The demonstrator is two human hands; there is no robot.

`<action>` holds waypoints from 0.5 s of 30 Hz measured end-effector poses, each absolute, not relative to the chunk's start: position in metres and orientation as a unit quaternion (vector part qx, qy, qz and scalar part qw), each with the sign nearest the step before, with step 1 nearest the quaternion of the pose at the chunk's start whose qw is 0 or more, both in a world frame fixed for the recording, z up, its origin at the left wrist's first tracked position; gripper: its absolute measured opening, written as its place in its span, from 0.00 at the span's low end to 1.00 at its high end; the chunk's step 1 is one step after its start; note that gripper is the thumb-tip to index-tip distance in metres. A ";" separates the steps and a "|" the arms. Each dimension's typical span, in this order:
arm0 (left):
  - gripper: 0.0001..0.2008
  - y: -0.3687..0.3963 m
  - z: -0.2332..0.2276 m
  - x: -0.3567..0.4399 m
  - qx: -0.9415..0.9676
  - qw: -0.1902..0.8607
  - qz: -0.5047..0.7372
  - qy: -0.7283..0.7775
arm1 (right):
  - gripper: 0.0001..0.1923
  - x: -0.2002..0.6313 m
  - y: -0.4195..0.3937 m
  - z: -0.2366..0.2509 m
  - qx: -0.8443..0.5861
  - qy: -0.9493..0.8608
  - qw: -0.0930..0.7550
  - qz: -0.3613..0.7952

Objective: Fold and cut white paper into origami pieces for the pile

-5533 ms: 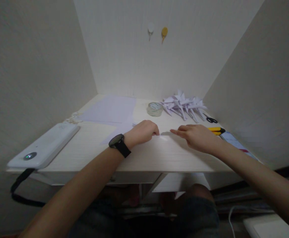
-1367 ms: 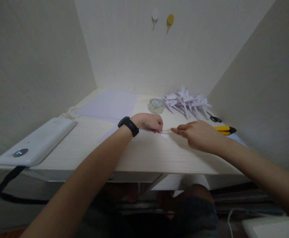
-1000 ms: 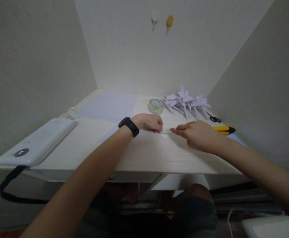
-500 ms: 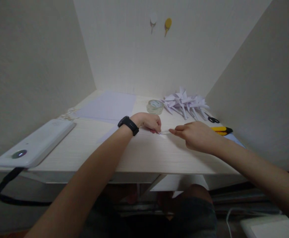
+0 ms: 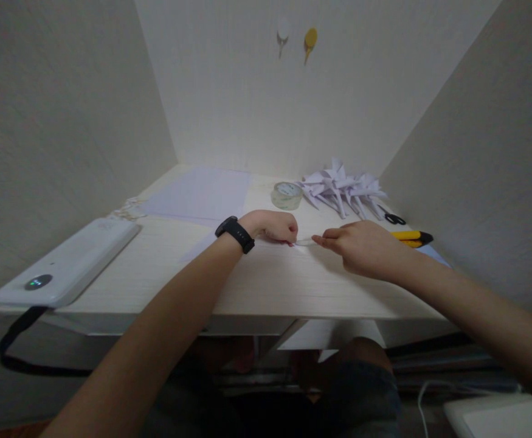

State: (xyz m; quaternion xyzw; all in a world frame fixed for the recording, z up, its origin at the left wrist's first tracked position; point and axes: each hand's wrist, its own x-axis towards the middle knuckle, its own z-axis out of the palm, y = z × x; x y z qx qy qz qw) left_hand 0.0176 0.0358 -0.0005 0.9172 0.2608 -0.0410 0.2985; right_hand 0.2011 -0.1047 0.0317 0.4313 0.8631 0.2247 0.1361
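Now that the left hand has rolled over, its fingers curl by one end of a thin white strand at the middle of the bench; the right hand meets the other. I can't tell whether either grips; the strand seems steadied.

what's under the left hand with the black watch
By the left hand, a thin pale strip shows against the pale wood-grain desk; what lies beneath the hand is covered.
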 end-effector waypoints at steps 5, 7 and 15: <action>0.08 0.039 -0.007 0.015 0.911 0.325 -0.029 0.253 | 0.29 0.195 -0.103 0.039 0.421 0.868 0.144 0.221; 0.08 0.039 -0.008 0.014 0.915 0.313 -0.025 0.253 | 0.29 0.193 -0.103 0.040 0.422 0.867 0.146 0.220; 0.07 0.036 -0.010 0.012 0.921 0.296 -0.007 0.252 | 0.29 0.193 -0.100 0.041 0.426 0.864 0.150 0.225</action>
